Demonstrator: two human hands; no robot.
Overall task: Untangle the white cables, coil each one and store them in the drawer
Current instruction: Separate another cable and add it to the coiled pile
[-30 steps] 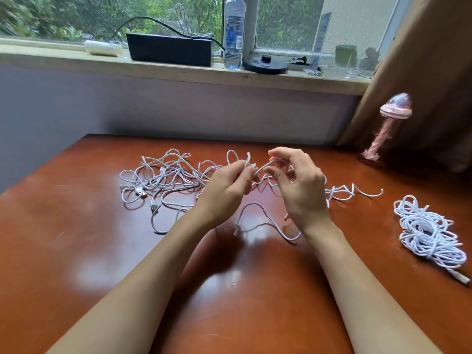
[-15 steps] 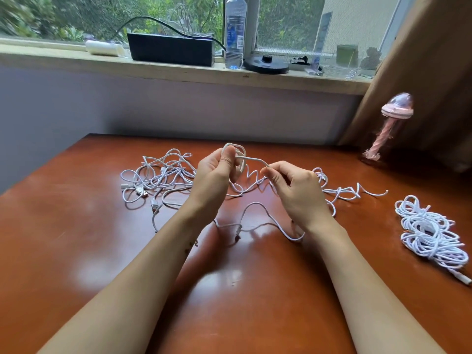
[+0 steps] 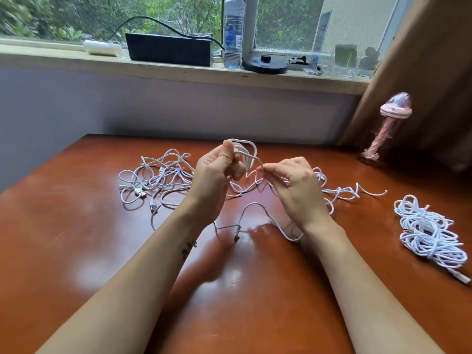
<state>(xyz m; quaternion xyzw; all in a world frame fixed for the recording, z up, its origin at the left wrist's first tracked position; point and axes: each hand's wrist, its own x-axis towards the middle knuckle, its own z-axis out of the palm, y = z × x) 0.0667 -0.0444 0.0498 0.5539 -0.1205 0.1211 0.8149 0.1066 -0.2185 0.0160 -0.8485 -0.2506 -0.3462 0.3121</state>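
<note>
Where the hands meet: above the middle of a red-brown table (image 3: 76, 251), the left hand (image 3: 217, 180) is raised, its thumb and curled fingers clamped on a small coil (image 3: 246, 152) of white cable. The right hand (image 3: 298, 190), just beside it, pinches the same cable between thumb and forefinger where the strand leaves the coil.
Slack: a loose stretch lies on the table beneath both wrists and ends in a small plug (image 3: 237, 235).
Around them: a tangle (image 3: 158, 180) of white cables sprawls on the table behind the left hand, with strands trailing out to the right behind the right hand. A wound bundle (image 3: 431, 233) lies well apart near the table's right edge. A pink jellyfish-shaped lamp (image 3: 383, 129) stands at the far right corner, in front of a brown curtain (image 3: 434, 60).
Windowsill (image 3: 51, 53): a white roll (image 3: 102, 48), a black box (image 3: 169, 49), a water bottle (image 3: 233, 31) and a round black base (image 3: 265, 63), left to right.
In the way: both hands and forearms cover the middle of the tangle.
Count: two hands, one coil, one tangle, one bundle, one bottle; at least two USB plugs (image 3: 140, 192) show at the tangle's near left edge.
Hard to make out: how many cables make up the tangle, how many turns the coil has, and the small blurred items at the sill's right end.
</note>
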